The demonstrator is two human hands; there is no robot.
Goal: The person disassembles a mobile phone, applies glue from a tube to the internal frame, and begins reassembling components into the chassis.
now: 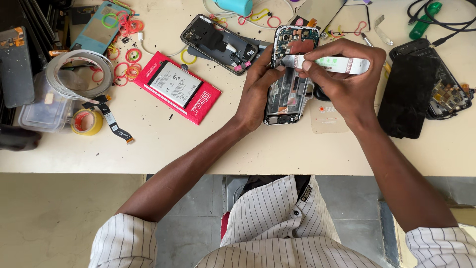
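Note:
An opened phone body (pixel 289 94) with its circuit board bare lies upright on the cream worktable (pixel 208 149). Across its upper half I hold a flat white strip with red marks, probably adhesive tape or a slim battery strip (pixel 342 64). My left hand (pixel 258 92) grips the phone's left side and pinches the strip's left end. My right hand (pixel 347 82) pinches the strip from above, fingers curled over it.
A battery on a red packet (pixel 177 87) lies to the left, and a second opened phone (pixel 218 43) behind it. A black screen panel (pixel 406 97) and broken phone frame (pixel 446 94) sit right. Tape rolls (pixel 87 121), rubber bands (pixel 130 64), a flex cable (pixel 114 124) and plastic box (pixel 42 111) crowd the left.

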